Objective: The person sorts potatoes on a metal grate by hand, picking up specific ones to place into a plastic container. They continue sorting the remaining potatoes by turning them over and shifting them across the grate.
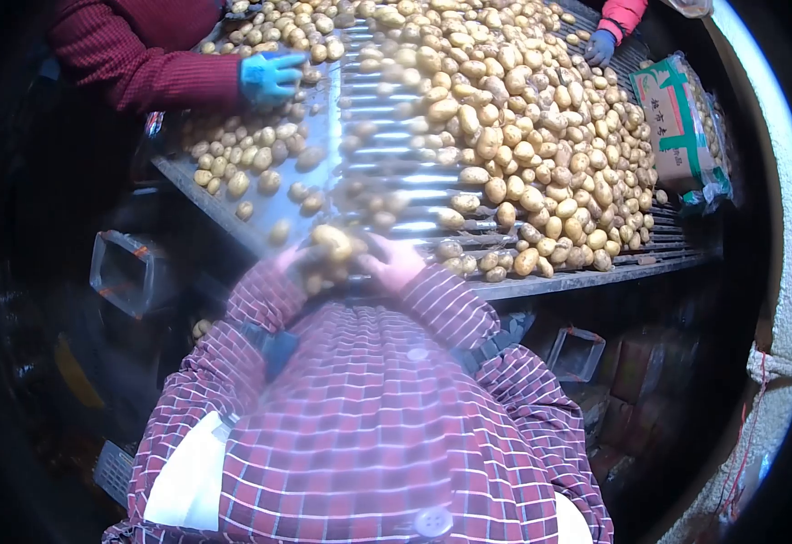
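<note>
My left hand point(292, 265) and my right hand point(391, 261) are at the near edge of the sorting table, close in front of my body. Between them is a cluster of potatoes point(331, 243), smeared by motion, with one large pale potato on top. Both hands curve around this cluster from the two sides; the fingertips are partly hidden by potatoes and blur. Just beyond, more blurred potatoes point(382, 201) lie over the metal bars point(387, 136). Left of the bars is a smooth metal strip point(319, 177) with a few scattered potatoes.
A big potato heap point(541, 154) covers the right side. A co-worker's blue-gloved hand point(272, 78) is over the left potatoes, another person's gloved hand point(600, 48) at the far right. A printed carton point(673, 127) stands on the right edge. Clear plastic baskets point(122, 272) sit below.
</note>
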Tool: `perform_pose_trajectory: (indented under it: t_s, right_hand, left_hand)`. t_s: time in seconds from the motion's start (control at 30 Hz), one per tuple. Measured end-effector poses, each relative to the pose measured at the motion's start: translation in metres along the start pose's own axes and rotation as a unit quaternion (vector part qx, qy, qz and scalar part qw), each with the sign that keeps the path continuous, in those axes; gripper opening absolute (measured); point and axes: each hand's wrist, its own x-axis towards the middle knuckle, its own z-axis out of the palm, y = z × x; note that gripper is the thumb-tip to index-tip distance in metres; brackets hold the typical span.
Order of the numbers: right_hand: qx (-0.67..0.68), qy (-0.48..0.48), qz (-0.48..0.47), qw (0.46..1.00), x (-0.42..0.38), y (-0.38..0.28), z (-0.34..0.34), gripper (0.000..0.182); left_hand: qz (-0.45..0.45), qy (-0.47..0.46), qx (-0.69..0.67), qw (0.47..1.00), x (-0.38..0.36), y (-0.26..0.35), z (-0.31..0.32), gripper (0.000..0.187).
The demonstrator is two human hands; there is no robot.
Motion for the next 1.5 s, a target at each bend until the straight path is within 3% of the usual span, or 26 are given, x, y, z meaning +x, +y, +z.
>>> perform_pose_trajectory:
  t_s: [0.07, 0.13, 0.17, 0.27, 0.37, 0.43, 0.47, 0.5, 0.6, 0.7, 0.73, 0.77, 0.8, 0.83, 0.87, 0.93, 1.03, 1.13, 1.17, 1.27, 1.3, 1.33, 1.37, 1.4, 1.43, 1.5]
  right_hand:
    - [0.033, -0.033, -0.036, 0.998, 0.001, -0.006, 0.0, 0.06]
    - [0.014, 0.025, 0.001, 1.0, 0.0, 0.007, -0.004, 0.059]
    - [0.033, 0.044, 0.03, 0.998, -0.003, 0.001, -0.016, 0.059]
    - [0.016, 0.143, 0.022, 0.989, -0.013, 0.036, -0.049, 0.051]
    - [0.054, 0.276, 0.041, 0.959, -0.031, 0.106, -0.078, 0.04]
    - [0.015, 0.348, 0.036, 0.937, -0.055, 0.162, -0.105, 0.038]
    - [-0.001, 0.363, 0.115, 0.925, -0.074, 0.153, -0.115, 0.036]
    - [-0.053, 0.383, 0.13, 0.913, -0.09, 0.155, -0.121, 0.035]
    - [-0.122, 0.418, 0.141, 0.889, -0.12, 0.17, -0.126, 0.031]
    - [-0.17, 0.317, 0.129, 0.924, -0.118, 0.137, -0.107, 0.031]
    - [-0.194, 0.284, 0.117, 0.932, -0.11, 0.126, -0.097, 0.033]
    - [-0.254, 0.24, 0.152, 0.925, -0.102, 0.106, -0.087, 0.033]
    - [-0.312, 0.194, 0.187, 0.911, -0.091, 0.079, -0.077, 0.033]
    - [-0.318, 0.154, 0.239, 0.905, -0.079, 0.048, -0.069, 0.032]
    - [-0.32, 0.113, 0.292, 0.894, -0.066, 0.028, -0.06, 0.031]
    - [-0.335, 0.155, 0.299, 0.88, -0.045, 0.046, -0.033, 0.029]
    - [-0.424, 0.19, 0.168, 0.869, -0.039, 0.075, -0.011, 0.036]
    - [-0.295, 0.233, 0.176, 0.91, -0.048, 0.064, -0.018, 0.038]
    - [-0.22, 0.259, 0.186, 0.922, -0.045, 0.065, -0.018, 0.048]
    - [0.167, 0.19, 0.107, 0.961, -0.058, 0.052, -0.036, 0.06]
    - [0.139, 0.18, 0.133, 0.965, -0.064, 0.047, -0.054, 0.067]
    - [0.128, 0.292, 0.134, 0.938, -0.067, 0.069, -0.061, 0.061]
    - [0.052, 0.376, 0.216, 0.899, -0.075, 0.062, -0.083, 0.053]
    - [-0.105, 0.464, 0.228, 0.849, -0.088, 0.062, -0.095, 0.044]
    - [-0.336, 0.468, 0.275, 0.77, -0.09, 0.106, -0.108, 0.042]
    - [-0.372, 0.409, 0.373, 0.745, -0.092, 0.137, -0.122, 0.056]
  left_hand:
    - [-0.014, -0.085, -0.04, 0.995, -0.014, 0.014, -0.012, 0.063]
    - [0.108, 0.061, -0.058, 0.991, -0.043, 0.015, -0.019, 0.065]
    - [0.152, 0.105, -0.176, 0.967, -0.061, 0.014, -0.026, 0.071]
    - [0.174, 0.146, -0.175, 0.958, -0.133, -0.003, -0.14, 0.07]
    - [0.101, 0.146, -0.172, 0.969, -0.228, -0.055, -0.295, 0.07]
    - [0.124, 0.492, -0.066, 0.859, -0.238, -0.106, -0.326, 0.054]
    - [0.031, 0.546, 0.15, 0.824, -0.25, -0.119, -0.347, 0.066]
    - [-0.082, 0.579, 0.345, 0.734, -0.261, -0.13, -0.365, 0.08]
    - [0.024, 0.663, 0.458, 0.591, -0.206, -0.097, -0.348, 0.063]
    - [0.224, 0.573, 0.599, 0.512, -0.103, -0.003, -0.191, 0.051]
    - [0.299, 0.549, 0.519, 0.584, -0.063, 0.015, -0.147, 0.048]
    - [0.307, 0.53, 0.537, 0.58, -0.033, 0.024, -0.13, 0.046]
    - [0.338, 0.469, 0.497, 0.648, -0.005, 0.031, -0.096, 0.042]
    - [0.274, 0.481, 0.505, 0.662, 0.021, 0.038, -0.05, 0.04]
    - [0.274, 0.397, 0.44, 0.758, 0.042, 0.036, -0.022, 0.034]
    - [0.175, 0.263, 0.471, 0.824, 0.071, 0.024, 0.022, 0.027]
    - [0.0, 0.086, 0.404, 0.911, 0.11, -0.016, 0.029, 0.025]
    - [-0.084, -0.021, 0.317, 0.944, 0.132, -0.054, -0.011, 0.03]
    - [-0.005, -0.095, 0.429, 0.899, 0.13, -0.053, -0.012, 0.033]
    - [-0.119, -0.1, 0.41, 0.899, 0.12, -0.037, 0.011, 0.037]
    - [-0.14, -0.099, 0.396, 0.902, 0.117, -0.03, 0.018, 0.039]
    - [-0.135, -0.093, 0.383, 0.909, 0.113, -0.03, 0.018, 0.039]
    - [-0.129, -0.087, 0.371, 0.916, 0.109, -0.03, 0.018, 0.038]
    - [-0.123, -0.081, 0.358, 0.922, 0.106, -0.03, 0.018, 0.038]
    - [-0.109, -0.106, 0.374, 0.915, 0.104, -0.027, 0.016, 0.038]
    - [-0.091, -0.113, 0.373, 0.916, 0.103, -0.025, 0.02, 0.032]
